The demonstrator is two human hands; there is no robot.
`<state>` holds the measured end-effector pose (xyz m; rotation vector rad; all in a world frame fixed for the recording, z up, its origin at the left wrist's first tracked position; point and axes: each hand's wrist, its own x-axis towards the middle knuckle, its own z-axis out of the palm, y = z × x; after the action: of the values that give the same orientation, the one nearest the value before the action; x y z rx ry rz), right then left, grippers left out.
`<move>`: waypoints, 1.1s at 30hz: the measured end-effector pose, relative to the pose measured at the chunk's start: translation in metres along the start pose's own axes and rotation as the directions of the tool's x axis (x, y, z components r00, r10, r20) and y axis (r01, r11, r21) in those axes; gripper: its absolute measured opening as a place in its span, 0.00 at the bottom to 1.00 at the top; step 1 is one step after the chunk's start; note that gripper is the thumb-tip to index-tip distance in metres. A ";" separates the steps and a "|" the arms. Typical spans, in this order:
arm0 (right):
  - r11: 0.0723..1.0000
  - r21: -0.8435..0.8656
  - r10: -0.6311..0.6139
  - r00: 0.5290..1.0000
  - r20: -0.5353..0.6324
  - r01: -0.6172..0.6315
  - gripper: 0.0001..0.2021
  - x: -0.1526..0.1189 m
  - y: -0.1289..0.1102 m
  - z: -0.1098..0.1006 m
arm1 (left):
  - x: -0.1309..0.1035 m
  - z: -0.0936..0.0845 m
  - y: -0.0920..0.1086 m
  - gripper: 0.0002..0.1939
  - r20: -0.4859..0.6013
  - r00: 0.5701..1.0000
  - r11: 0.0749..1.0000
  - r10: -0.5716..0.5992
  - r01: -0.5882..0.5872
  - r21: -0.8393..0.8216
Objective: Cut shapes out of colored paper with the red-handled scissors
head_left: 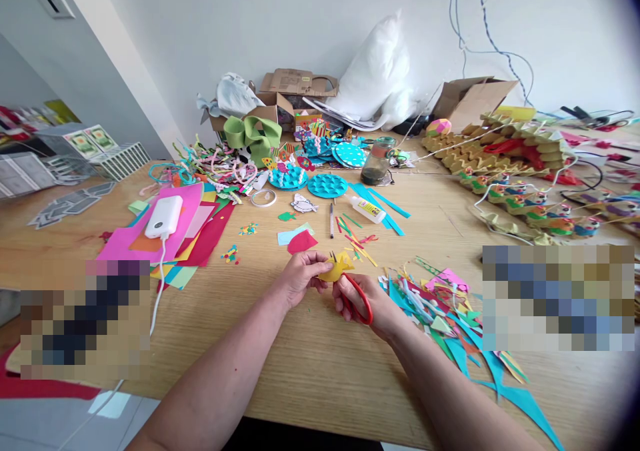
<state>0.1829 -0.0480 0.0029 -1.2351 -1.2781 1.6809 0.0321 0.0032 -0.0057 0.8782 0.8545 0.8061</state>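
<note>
Between thumb and fingers, my left hand (303, 277) pinches a small yellow paper piece (334, 269) over the middle of the wooden table (295, 364). My right hand (367, 304) is closed round the red handles of a pair of scissors (367, 299), whose blades are at the yellow piece and partly hidden by it. Just beyond my hands lie a red paper piece (302, 241), a pen (331, 221) and thin coloured strips (357, 237). A white glue bottle (368, 209) rests on blue strips, and a white fish cutout (304, 203) lies near a tape roll (263, 198).
Coloured paper sheets (203, 237) and a white power bank (165, 217) with a cable are at the left. Paper scraps (440, 311) spread right of my right hand. Blue dotted discs (327, 185), a glass jar (376, 164) and egg trays (500, 151) stand farther back.
</note>
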 end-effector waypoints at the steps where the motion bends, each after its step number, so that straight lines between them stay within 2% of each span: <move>1: 1.000 0.001 -0.003 1.000 0.004 0.003 0.28 0.000 0.000 0.000 | 0.000 0.000 0.000 0.14 0.002 1.000 1.000 0.002 -0.002 -0.001; 12: 1.000 -0.021 -0.013 1.000 0.015 0.014 0.27 -0.001 0.002 -0.001 | 0.002 -0.002 -0.003 0.12 0.025 0.999 1.000 0.022 -0.022 -0.001; 24: 1.000 -0.029 -0.011 1.000 0.008 0.012 0.26 0.001 0.004 -0.002 | 0.000 0.001 0.002 0.15 -0.045 0.999 0.999 -0.020 0.018 -0.034; 33: 0.998 -0.066 -0.007 1.000 0.018 0.008 0.27 -0.001 0.000 -0.001 | -0.001 0.001 0.003 0.14 -0.051 0.999 1.000 -0.013 0.012 -0.022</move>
<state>0.1843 -0.0490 0.0032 -1.2547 -1.3568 1.6597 0.0323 0.0034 -0.0023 0.8354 0.8931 0.8288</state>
